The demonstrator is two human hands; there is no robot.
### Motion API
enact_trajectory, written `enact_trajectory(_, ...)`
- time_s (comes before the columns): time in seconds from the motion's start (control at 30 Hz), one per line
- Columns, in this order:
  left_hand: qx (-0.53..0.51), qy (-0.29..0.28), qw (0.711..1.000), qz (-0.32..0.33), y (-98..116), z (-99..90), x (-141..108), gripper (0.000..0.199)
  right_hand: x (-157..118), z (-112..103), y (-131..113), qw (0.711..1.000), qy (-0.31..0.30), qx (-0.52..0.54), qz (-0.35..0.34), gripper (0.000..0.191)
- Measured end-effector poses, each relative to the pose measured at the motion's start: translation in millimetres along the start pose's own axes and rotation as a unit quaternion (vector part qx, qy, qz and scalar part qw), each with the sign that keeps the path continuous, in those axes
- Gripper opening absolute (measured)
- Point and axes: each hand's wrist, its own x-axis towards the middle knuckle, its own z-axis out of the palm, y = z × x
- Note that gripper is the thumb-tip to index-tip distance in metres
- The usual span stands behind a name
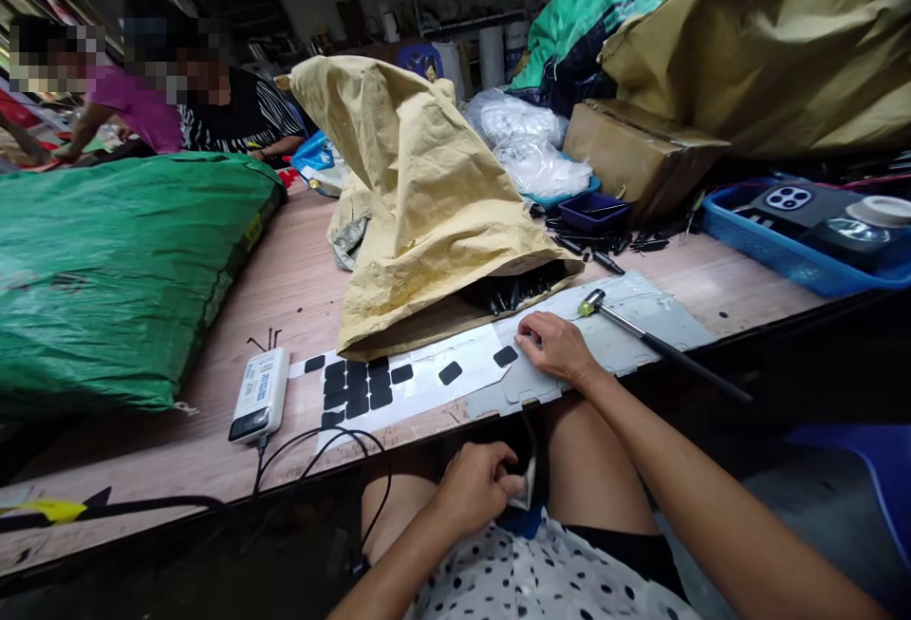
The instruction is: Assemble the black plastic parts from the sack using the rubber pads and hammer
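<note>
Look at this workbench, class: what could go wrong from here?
The hammer has its handle jutting past the edge of the table, so the right hand, close by, might knock it off.

The brown sack lies with its mouth open toward the person, so the black pieces inside could spill onto the white sheet.

The wood-grain counter [303,254] bears a tan paper sack [419,193]. Left of the sack lie a bulging green sack [120,269] and a white power bank [260,387]; along its near side, a white sheet [419,402] and a grey sheet [669,311]; to its right, loose black pieces [608,262] and a blue tray [769,250].
</note>
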Motion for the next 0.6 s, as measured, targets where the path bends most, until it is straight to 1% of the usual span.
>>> enact_trajectory(0.03, -0.015, 0.001, 0.999, 0.034, 10, -16.0, 5, 0.031, 0, 0, 0, 1.000, 0.000, -0.002, -0.002, 0.007)
enact_trajectory(0.07, -0.030, 0.023, 0.997, 0.061, 20, -34.2, 12, 0.030, 0, 1, 0, 1.000, 0.001, -0.003, -0.003, 0.007)
enact_trajectory(0.1, -0.039, 0.059, 0.995, 0.073, 29, -54.2, 22, 0.030, -1, 1, 0, 1.000, 0.002, -0.002, -0.005, 0.007)
enact_trajectory(0.13, -0.024, 0.097, 0.993, 0.063, 35, -75.4, 35, 0.031, -1, 1, 1, 1.000, 0.003, 0.000, -0.006, 0.007)
enact_trajectory(0.17, 0.013, 0.144, 0.989, 0.040, 40, -97.2, 48, 0.031, -1, 1, 1, 1.000, 0.004, 0.004, -0.007, 0.007)
enact_trajectory(0.23, 0.119, 0.233, 0.965, -0.023, 46, -139.7, 76, 0.027, -1, 1, 1, 1.000, 0.007, 0.010, -0.009, 0.006)
enact_trajectory(0.3, 0.210, 0.285, 0.932, -0.079, 50, -177.4, 100, 0.028, 0, 1, 2, 1.000, 0.006, 0.015, -0.010, 0.005)
enact_trajectory(0.33, 0.229, 0.301, 0.921, -0.088, 52, -193.6, 109, 0.032, 0, 1, 2, 1.000, 0.005, 0.016, -0.010, 0.005)
enact_trajectory(0.37, 0.242, 0.319, 0.913, -0.084, 54, -207.7, 117, 0.038, 0, 1, 2, 1.000, 0.004, 0.018, -0.010, 0.005)
enact_trajectory(0.43, 0.245, 0.360, 0.899, -0.041, 59, -228.3, 128, 0.051, 0, 1, 2, 1.000, 0.002, 0.022, -0.006, 0.004)
enact_trajectory(0.5, 0.235, 0.407, 0.882, 0.020, 60, -236.7, 136, 0.061, 1, 1, 3, 1.000, 0.000, 0.026, -0.003, 0.005)
enact_trajectory(0.57, 0.206, 0.436, 0.874, 0.058, 56, -231.9, 142, 0.061, 0, 0, 3, 1.000, -0.002, 0.027, -0.001, 0.005)
enact_trajectory(0.6, 0.191, 0.441, 0.875, 0.059, 51, -225.5, 144, 0.056, 0, 0, 2, 1.000, -0.002, 0.027, 0.000, 0.005)
